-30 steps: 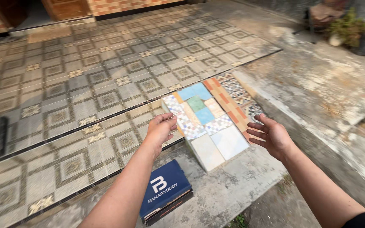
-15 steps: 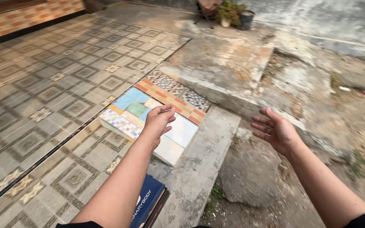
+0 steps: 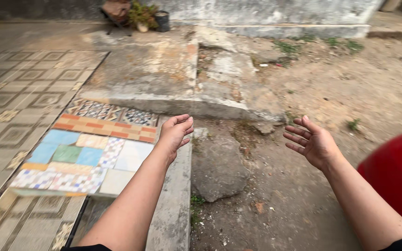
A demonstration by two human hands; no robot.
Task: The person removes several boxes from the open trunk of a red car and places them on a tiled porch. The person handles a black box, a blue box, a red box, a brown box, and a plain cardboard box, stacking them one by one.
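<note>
The person's 2 hands are reaching forward outdoors — the left hand (image 3: 175, 134) is hovering, fingers loosely spread and holding nothing, beside a patch of mixed coloured tiles (image 3: 87, 153), while the right hand (image 3: 313, 143) is hanging open-palmed over bare dirt ground (image 3: 350, 88) — well apart.

A patterned tile floor (image 3: 19, 93) fills the left side, running to a concrete curb (image 3: 175, 204) at its right edge. Past the curb lies bare dirt ground (image 3: 350, 83) with a flat grey rock (image 3: 219, 167) just beside the curb. A cracked concrete slab (image 3: 164, 74) spans the middle, its front edge forming a low step. At the slab's far edge, against a stained wall (image 3: 266, 11), stands a dark pot (image 3: 162, 21) next to a leafy plant (image 3: 140, 14). Small weeds (image 3: 287, 46) grow near the wall. A red object (image 3: 396, 172) shows at the right edge.
</note>
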